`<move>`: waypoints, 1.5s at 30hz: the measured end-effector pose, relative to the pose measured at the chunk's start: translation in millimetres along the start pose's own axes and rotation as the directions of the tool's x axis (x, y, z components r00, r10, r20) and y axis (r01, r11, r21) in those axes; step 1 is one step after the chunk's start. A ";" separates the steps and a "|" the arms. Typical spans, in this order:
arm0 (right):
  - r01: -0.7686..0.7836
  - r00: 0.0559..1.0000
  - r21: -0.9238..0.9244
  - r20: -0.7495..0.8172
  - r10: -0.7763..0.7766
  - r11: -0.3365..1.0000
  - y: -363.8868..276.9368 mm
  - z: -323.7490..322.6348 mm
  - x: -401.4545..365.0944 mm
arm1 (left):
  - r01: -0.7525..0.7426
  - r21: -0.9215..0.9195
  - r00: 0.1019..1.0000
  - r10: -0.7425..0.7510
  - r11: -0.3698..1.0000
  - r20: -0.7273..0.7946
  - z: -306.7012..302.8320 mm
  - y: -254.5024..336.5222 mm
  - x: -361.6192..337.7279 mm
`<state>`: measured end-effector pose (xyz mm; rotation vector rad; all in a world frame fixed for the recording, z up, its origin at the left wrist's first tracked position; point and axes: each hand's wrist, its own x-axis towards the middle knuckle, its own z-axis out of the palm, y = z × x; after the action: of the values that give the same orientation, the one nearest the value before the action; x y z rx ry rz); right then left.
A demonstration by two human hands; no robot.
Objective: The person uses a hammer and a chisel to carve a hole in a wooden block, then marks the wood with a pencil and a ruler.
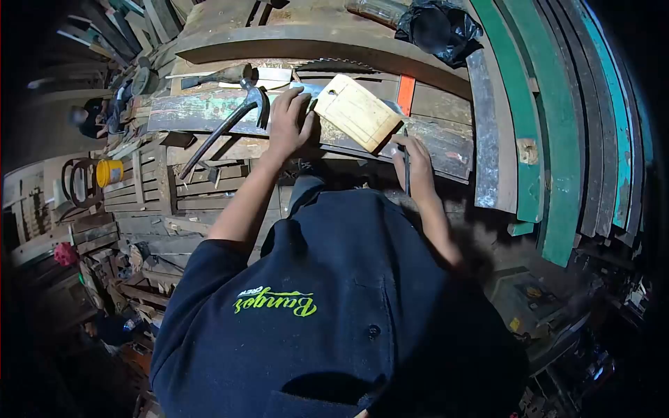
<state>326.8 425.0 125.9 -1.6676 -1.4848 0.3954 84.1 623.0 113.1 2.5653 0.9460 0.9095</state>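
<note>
A small pale wooden board (359,111) with a hole at one corner lies tilted on the workbench (446,150), and pencil-like lines run parallel to its edges. My left hand (287,124) rests by the board's left end, thumb and fingers apart, fingertips right at its edge. In my right hand (418,166), near the board's lower right corner, is a thin dark pencil (407,167) pinched between the fingers. Left of my left hand, a claw hammer (226,129) leans across the bench's front edge, its head on the bench.
Behind the board lie a toothed saw blade (341,64), an orange-red strip (406,94) and a long thick beam (313,47). A black plastic bag (435,31) sits at the back. Long green planks (519,104) stand at right. A person (94,117) and a yellow bucket (109,173) are far left.
</note>
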 end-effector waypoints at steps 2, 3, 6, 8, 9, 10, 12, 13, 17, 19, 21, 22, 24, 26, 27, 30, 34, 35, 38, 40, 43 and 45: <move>-0.001 0.999 0.010 -0.037 0.002 1.000 -5.3 -1.7 0.2 | 0.010 -0.044 0.999 -0.013 0.999 -0.052 2.4 18.9 -7.7; -0.009 0.997 0.019 -0.070 0.010 1.000 -7.1 -1.8 0.3 | 0.008 -0.048 1.000 -0.009 0.999 -0.019 -1.5 36.3 -9.9; -0.057 0.993 0.022 -0.099 0.059 0.998 -4.2 2.0 4.2 | 0.013 -0.096 0.994 -0.002 0.995 0.109 1.4 75.4 -24.0; -0.020 0.990 -0.012 -0.137 0.018 1.000 5.9 7.5 8.3 | 0.023 -0.021 0.979 -0.019 0.999 0.204 4.9 85.5 -28.6; -0.015 0.991 -0.010 -0.135 0.014 1.000 5.5 6.0 9.3 | 0.025 -0.018 0.979 -0.021 1.000 0.201 4.2 85.0 -27.5; -0.029 0.994 0.039 -0.101 0.033 0.999 4.7 4.7 10.5 | 0.009 0.021 0.972 -0.014 1.000 0.235 2.4 82.7 -25.6; -0.081 0.996 0.076 -0.033 0.084 0.994 -0.8 -2.2 12.6 | -0.020 0.094 0.959 -0.008 0.995 0.284 -4.5 80.0 -20.4; -0.068 0.997 0.078 -0.037 0.071 0.995 4.5 -2.3 9.7 | -0.016 0.100 0.959 -0.013 0.995 0.282 -6.1 78.8 -20.5; -0.071 0.997 0.023 -0.021 0.071 0.997 -0.8 -9.0 1.4 | -0.044 0.005 0.970 0.041 0.999 0.240 -11.5 79.2 -20.6; -0.019 0.997 0.001 -0.081 0.019 1.000 -12.5 -9.1 -5.1 | -0.027 -0.091 0.966 0.049 0.995 0.253 -17.6 94.0 -24.2; -0.375 0.927 0.319 0.098 0.363 0.871 -31.7 -6.2 -11.6 | 0.016 -0.257 0.952 0.064 0.966 0.299 -19.0 107.0 -28.7; -0.311 0.948 0.390 0.061 0.313 0.866 -30.9 5.1 -17.5 | 0.022 -0.302 0.952 0.072 0.953 0.297 -18.0 113.4 -30.9; -0.258 0.965 0.475 0.085 0.248 0.841 -37.8 15.9 -25.7 | 0.017 -0.345 0.952 0.091 0.938 0.293 -17.2 121.2 -30.2; -0.265 0.962 0.444 0.182 0.204 0.856 -35.9 20.9 -30.6 | -0.030 -0.344 0.954 0.130 0.939 0.271 -21.0 119.1 -28.9; -0.262 0.962 0.436 0.186 0.199 0.861 -38.8 19.5 -29.8 | -0.070 -0.337 0.952 0.164 0.939 0.259 -23.4 118.1 -29.4; -0.314 0.906 0.334 0.385 0.175 0.889 -51.9 15.8 -28.1 | -0.086 -0.338 0.911 0.212 0.937 0.354 -33.1 114.5 -39.6; -0.248 0.889 0.185 0.434 0.148 0.951 -82.5 16.5 -17.5 | -0.058 -0.374 0.914 0.200 0.926 0.354 -47.4 111.4 -60.1; -0.245 0.890 0.179 0.432 0.147 0.953 -90.5 18.5 -14.7 | -0.083 -0.372 0.926 0.209 0.924 0.314 -50.9 108.9 -63.6; -0.182 0.939 0.252 0.331 0.092 0.951 -107.8 40.3 -19.9 | -0.083 -0.344 0.951 0.178 0.935 0.253 -67.1 103.8 -72.0; -0.172 0.947 0.163 0.297 0.117 0.972 -121.3 43.5 -19.7 | -0.056 -0.265 0.966 0.120 0.963 0.231 -72.8 97.5 -77.2; -0.109 0.980 0.218 0.189 0.067 0.970 -129.6 55.2 -30.6 | 0.007 -0.263 0.942 0.082 0.965 0.326 -79.3 87.8 -90.2; -0.106 0.988 0.263 0.134 0.072 0.959 -136.7 61.6 -41.1 | 0.022 -0.313 0.939 0.088 0.950 0.332 -81.3 89.1 -101.7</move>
<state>183.0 401.7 180.3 -1.5168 -1.3773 0.7289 16.1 491.1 166.7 2.3622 0.6045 0.5390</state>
